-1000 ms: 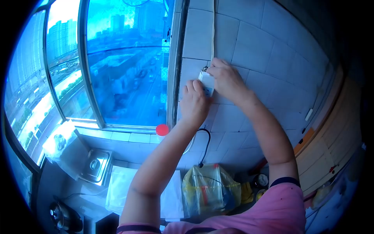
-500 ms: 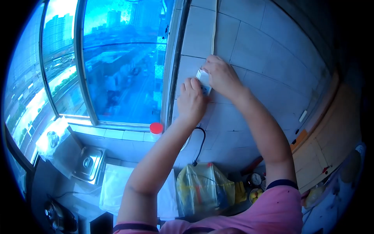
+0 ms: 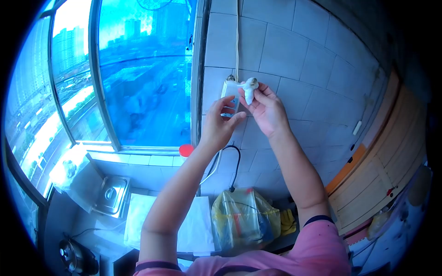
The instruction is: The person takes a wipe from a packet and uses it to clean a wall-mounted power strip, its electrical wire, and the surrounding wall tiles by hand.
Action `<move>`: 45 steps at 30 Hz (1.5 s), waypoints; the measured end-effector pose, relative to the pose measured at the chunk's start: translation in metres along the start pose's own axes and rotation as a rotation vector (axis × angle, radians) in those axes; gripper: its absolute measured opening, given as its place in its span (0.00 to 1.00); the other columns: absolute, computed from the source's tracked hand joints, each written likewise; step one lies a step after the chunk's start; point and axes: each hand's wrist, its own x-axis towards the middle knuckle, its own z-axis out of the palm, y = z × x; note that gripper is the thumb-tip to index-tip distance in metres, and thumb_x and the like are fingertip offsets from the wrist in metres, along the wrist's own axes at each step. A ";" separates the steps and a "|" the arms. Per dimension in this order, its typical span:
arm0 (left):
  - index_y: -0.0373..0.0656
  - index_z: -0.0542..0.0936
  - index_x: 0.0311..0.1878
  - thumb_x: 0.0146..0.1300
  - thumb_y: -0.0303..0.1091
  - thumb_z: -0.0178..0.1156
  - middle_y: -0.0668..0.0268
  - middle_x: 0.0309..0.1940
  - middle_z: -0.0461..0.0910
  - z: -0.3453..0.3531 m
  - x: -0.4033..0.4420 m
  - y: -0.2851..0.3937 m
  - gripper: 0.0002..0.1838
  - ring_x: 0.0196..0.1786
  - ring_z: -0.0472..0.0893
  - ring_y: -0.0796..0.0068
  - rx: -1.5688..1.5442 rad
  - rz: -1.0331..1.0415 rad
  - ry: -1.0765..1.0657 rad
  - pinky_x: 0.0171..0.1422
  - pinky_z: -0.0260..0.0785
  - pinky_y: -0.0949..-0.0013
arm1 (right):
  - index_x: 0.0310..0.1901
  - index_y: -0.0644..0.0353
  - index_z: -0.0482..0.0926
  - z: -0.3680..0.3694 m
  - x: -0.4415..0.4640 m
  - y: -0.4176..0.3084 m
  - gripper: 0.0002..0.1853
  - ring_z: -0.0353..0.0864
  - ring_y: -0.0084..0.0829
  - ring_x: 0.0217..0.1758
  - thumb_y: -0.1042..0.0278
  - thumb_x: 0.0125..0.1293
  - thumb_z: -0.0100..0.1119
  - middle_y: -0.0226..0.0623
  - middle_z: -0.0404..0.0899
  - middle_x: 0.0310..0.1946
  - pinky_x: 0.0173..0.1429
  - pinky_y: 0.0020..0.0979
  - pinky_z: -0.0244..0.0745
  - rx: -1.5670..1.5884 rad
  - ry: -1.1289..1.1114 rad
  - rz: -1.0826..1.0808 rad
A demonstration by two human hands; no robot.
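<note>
My right hand [image 3: 267, 108] grips a small crumpled white wad [image 3: 250, 88], perhaps tissue or cloth, with a brownish patch on top. It is held just right of a white socket box [image 3: 229, 88] on the tiled wall. A pale cable [image 3: 237, 41] runs down the wall to the top of this box. My left hand [image 3: 221, 124] is in front of the lower part of the box, thumb and fingers apart, holding nothing. Its fingers partly hide the box, and whether they touch it I cannot tell.
The window [image 3: 145, 78] is at the left, with a red-lidded jar [image 3: 186, 151] on its sill. Below are a lidded steel tray [image 3: 111, 197], a white cover [image 3: 198, 225], a yellow plastic bag [image 3: 244, 216] over something, and a black cable [image 3: 239, 161]. A wooden door [image 3: 382, 170] stands at the right.
My right hand has come away from the top of the socket box and turned, now showing the white wad. My left hand has loosened, its fingers spread. The view has shifted slightly.
</note>
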 end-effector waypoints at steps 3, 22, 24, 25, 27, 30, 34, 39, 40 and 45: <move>0.36 0.71 0.63 0.62 0.32 0.67 0.65 0.47 0.76 -0.001 -0.006 0.011 0.28 0.47 0.79 0.77 -0.274 -0.090 -0.037 0.46 0.74 0.74 | 0.49 0.64 0.74 -0.005 -0.007 0.023 0.09 0.81 0.31 0.45 0.75 0.69 0.54 0.40 0.79 0.45 0.52 0.31 0.77 -0.043 0.000 0.006; 0.31 0.83 0.33 0.59 0.35 0.67 0.57 0.31 0.80 -0.018 0.089 -0.018 0.13 0.28 0.84 0.69 0.321 0.091 0.127 0.31 0.76 0.69 | 0.52 0.56 0.76 -0.077 0.093 0.018 0.16 0.70 0.43 0.58 0.72 0.61 0.61 0.42 0.69 0.57 0.63 0.43 0.61 -1.514 0.054 -1.280; 0.30 0.82 0.32 0.60 0.32 0.66 0.60 0.29 0.80 -0.020 0.081 -0.027 0.11 0.28 0.84 0.71 0.322 0.130 0.137 0.33 0.77 0.70 | 0.51 0.56 0.77 -0.079 0.093 0.020 0.16 0.70 0.44 0.58 0.71 0.61 0.61 0.43 0.69 0.58 0.63 0.43 0.61 -1.535 0.026 -1.314; 0.30 0.82 0.32 0.60 0.32 0.66 0.60 0.29 0.80 -0.021 0.078 -0.029 0.11 0.28 0.84 0.71 0.321 0.126 0.139 0.33 0.77 0.70 | 0.51 0.55 0.77 -0.080 0.093 0.019 0.15 0.70 0.44 0.58 0.70 0.61 0.60 0.43 0.68 0.59 0.63 0.43 0.61 -1.554 0.013 -1.348; 0.31 0.83 0.33 0.59 0.30 0.65 0.62 0.26 0.79 -0.026 0.066 -0.029 0.09 0.29 0.84 0.71 0.126 0.079 0.102 0.34 0.77 0.71 | 0.49 0.54 0.78 -0.085 0.090 0.019 0.14 0.68 0.45 0.59 0.68 0.61 0.61 0.43 0.67 0.60 0.64 0.44 0.60 -1.521 -0.032 -1.288; 0.30 0.82 0.39 0.60 0.30 0.66 0.62 0.28 0.82 -0.031 0.065 -0.027 0.11 0.32 0.84 0.74 -0.024 -0.063 0.099 0.35 0.78 0.73 | 0.44 0.52 0.81 -0.073 0.082 0.015 0.11 0.65 0.46 0.62 0.64 0.60 0.61 0.44 0.65 0.63 0.66 0.45 0.57 -1.435 -0.062 -1.167; 0.28 0.80 0.39 0.58 0.31 0.67 0.60 0.29 0.83 -0.029 0.076 -0.023 0.13 0.31 0.84 0.75 -0.194 -0.159 0.086 0.36 0.78 0.74 | 0.38 0.51 0.82 -0.057 0.073 0.033 0.11 0.57 0.49 0.68 0.57 0.56 0.64 0.46 0.62 0.65 0.71 0.48 0.50 -1.403 -0.013 -1.102; 0.31 0.81 0.29 0.53 0.30 0.67 0.61 0.24 0.83 -0.034 0.095 -0.015 0.10 0.28 0.84 0.77 -0.109 -0.234 -0.009 0.32 0.77 0.73 | 0.38 0.50 0.80 -0.058 0.080 0.042 0.14 0.55 0.50 0.71 0.51 0.56 0.62 0.46 0.61 0.66 0.73 0.56 0.43 -1.470 0.015 -1.196; 0.32 0.82 0.27 0.51 0.32 0.67 0.62 0.20 0.82 -0.035 0.099 -0.011 0.11 0.27 0.84 0.77 0.084 -0.210 -0.010 0.32 0.76 0.72 | 0.38 0.49 0.80 -0.059 0.081 0.043 0.14 0.55 0.51 0.71 0.50 0.57 0.61 0.46 0.61 0.66 0.73 0.58 0.41 -1.487 0.023 -1.223; 0.33 0.84 0.29 0.52 0.37 0.67 0.62 0.19 0.82 -0.030 0.101 -0.016 0.13 0.25 0.83 0.77 0.439 0.129 0.147 0.33 0.74 0.72 | 0.39 0.47 0.79 -0.064 0.085 0.045 0.14 0.57 0.51 0.70 0.49 0.57 0.59 0.45 0.61 0.67 0.74 0.61 0.38 -1.511 0.022 -1.241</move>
